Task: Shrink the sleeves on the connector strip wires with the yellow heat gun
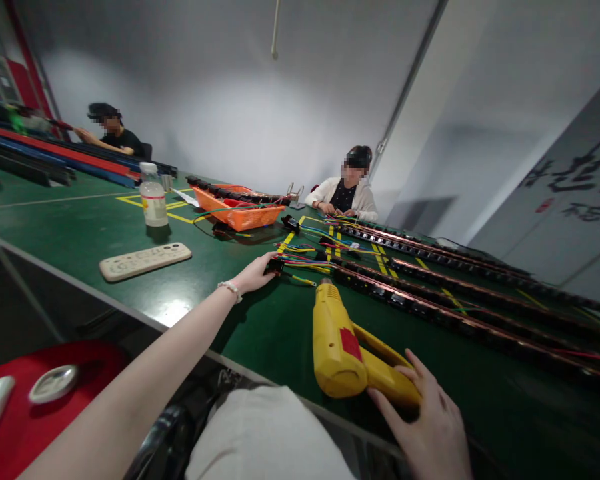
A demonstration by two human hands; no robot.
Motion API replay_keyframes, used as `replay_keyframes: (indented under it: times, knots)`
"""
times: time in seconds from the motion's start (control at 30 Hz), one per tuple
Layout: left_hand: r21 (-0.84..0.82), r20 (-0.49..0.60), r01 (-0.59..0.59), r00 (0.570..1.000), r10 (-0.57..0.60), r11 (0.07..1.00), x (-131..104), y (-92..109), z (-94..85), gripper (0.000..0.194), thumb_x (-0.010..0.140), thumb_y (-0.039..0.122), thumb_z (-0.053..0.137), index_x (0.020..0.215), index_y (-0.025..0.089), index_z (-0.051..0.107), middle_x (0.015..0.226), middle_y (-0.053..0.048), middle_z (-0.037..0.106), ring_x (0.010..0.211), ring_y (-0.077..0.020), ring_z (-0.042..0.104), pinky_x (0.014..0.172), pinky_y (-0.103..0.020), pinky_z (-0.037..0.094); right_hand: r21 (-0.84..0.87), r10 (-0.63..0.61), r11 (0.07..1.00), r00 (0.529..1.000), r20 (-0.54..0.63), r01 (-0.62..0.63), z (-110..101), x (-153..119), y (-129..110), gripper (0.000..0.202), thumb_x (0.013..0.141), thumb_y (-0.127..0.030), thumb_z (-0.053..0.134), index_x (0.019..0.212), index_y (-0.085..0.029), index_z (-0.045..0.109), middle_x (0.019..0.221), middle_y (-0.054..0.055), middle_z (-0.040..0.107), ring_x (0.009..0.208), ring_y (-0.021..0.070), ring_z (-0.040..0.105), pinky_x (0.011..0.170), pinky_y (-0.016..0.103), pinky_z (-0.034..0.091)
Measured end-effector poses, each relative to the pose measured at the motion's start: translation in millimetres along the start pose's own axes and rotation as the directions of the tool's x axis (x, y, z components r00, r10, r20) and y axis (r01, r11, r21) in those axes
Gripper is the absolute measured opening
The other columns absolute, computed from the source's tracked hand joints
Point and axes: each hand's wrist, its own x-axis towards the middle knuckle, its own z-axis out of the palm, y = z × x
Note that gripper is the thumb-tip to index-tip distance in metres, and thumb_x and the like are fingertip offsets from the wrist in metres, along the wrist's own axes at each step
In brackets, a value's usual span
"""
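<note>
Yellow heat gun [337,347] is pointing its nozzle [325,283] toward the coloured wires [305,264] on the table [80,220]; sweeping it gently is probably giving the most even heat. The left arm [155,373] is stretching forward, the left hand [256,275] pinching a black connector [275,267]; the right hand [430,410] is holding the handle [390,383] in a curled grip.

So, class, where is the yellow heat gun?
In the head view, the yellow heat gun is below and right of centre, handle in the right hand, nozzle near the coloured wires.
</note>
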Motion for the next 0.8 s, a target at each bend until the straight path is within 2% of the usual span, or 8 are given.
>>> replay_keyframes:
  times: [0.1,0.2,0.3,0.47,0.6,0.8]
  knots:
    - [-0.012,-0.008,0.029,1.000,-0.029,1.000,1,-4,2.2,0.060,0.077,0.019,0.054,0.133,0.013,0.035,0.125,-0.014,0.055,0.115,-0.0246,0.053,0.100,-0.041,0.041,-0.020,-0.005,1.000,1.000,-0.027,0.005,-2,0,5,0.076,0.070,-0.075,0.044,0.123,-0.020,0.045,0.111,0.007,0.061,0.094,0.0259,0.057,0.082,0.042,0.043]
    - [0.001,-0.010,0.027,1.000,-0.027,1.000,2,-6,4.4,0.057,0.079,0.021,0.054,0.132,0.013,0.037,0.124,-0.014,0.056,0.115,-0.0256,0.053,0.099,-0.042,0.042,-0.054,-0.083,0.995,0.996,-0.028,0.081,-4,-1,4,0.067,0.076,-0.071,0.040,0.119,-0.020,0.048,0.100,0.006,0.064,0.091,0.0245,0.058,0.080,0.041,0.043]
    - [0.015,-0.012,0.010,1.000,-0.010,1.000,3,-7,5.3,0.054,0.080,0.023,0.054,0.131,0.013,0.039,0.125,-0.014,0.055,0.116,-0.0260,0.052,0.100,-0.042,0.041,-0.096,-0.165,0.982,0.986,-0.027,0.162,-6,-2,-1,0.053,0.081,-0.066,0.038,0.108,-0.023,0.054,0.097,0.004,0.063,0.089,0.0234,0.057,0.077,0.039,0.042]
    - [0.032,-0.004,0.034,0.999,-0.034,0.999,3,-4,4.2,0.052,0.079,0.020,0.054,0.130,0.014,0.042,0.122,-0.013,0.057,0.113,-0.0254,0.054,0.097,-0.041,0.043,-0.147,-0.221,0.967,0.972,-0.074,0.209,-6,-7,-20,0.053,0.083,-0.065,0.036,0.105,-0.020,0.053,0.092,0.006,0.062,0.086,0.0235,0.055,0.076,0.039,0.041]
    - [0.055,0.012,0.045,0.999,-0.046,0.997,2,-3,3.3,0.051,0.079,0.019,0.054,0.128,0.014,0.043,0.120,-0.014,0.058,0.111,-0.0257,0.055,0.096,-0.042,0.043,-0.152,-0.262,0.957,0.960,-0.097,0.246,-3,-9,-38,0.048,0.087,-0.058,0.034,0.106,-0.018,0.053,0.093,0.007,0.061,0.088,0.0231,0.055,0.078,0.037,0.040]
    - [0.069,0.006,0.042,0.999,-0.043,0.997,2,1,1.9,0.043,0.079,0.019,0.055,0.121,0.014,0.049,0.116,-0.013,0.060,0.109,-0.0258,0.056,0.095,-0.041,0.044,-0.104,-0.302,0.950,0.950,-0.074,0.294,6,-6,-56,0.045,0.088,-0.053,0.038,0.111,-0.017,0.050,0.098,0.008,0.060,0.094,0.0232,0.053,0.084,0.037,0.038]
